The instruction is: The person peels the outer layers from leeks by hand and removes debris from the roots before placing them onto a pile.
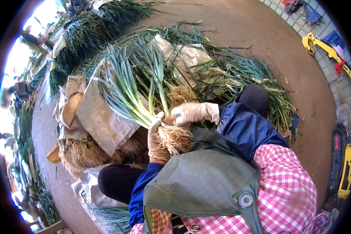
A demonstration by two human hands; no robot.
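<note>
Left gloved hand (157, 141) clamped on green-onion bunch (133, 93) by its roots (176, 138); right gloved hand (192, 113): grip, cannot tell. Step: gathering, apparently; next calls for evening root ends.

Gloves (208, 112): pale beige, creased toward the wrist, on the left hand (156, 140) and right hand (181, 114), mid-frame
Sleeves (247, 126): blue, loose and wrinkled, right of centre and lower left of centre
Apron (199, 181): dark grey-green, slightly shiny, across the lower centre
Fastener (245, 200): round, ringed, silvery, at the apron's lower right corner
Shirt (286, 175): pink-and-white check, lower right
Button (196, 227): round, metallic, near the bottom edge
Trousers (119, 183): black, at both knees
</note>
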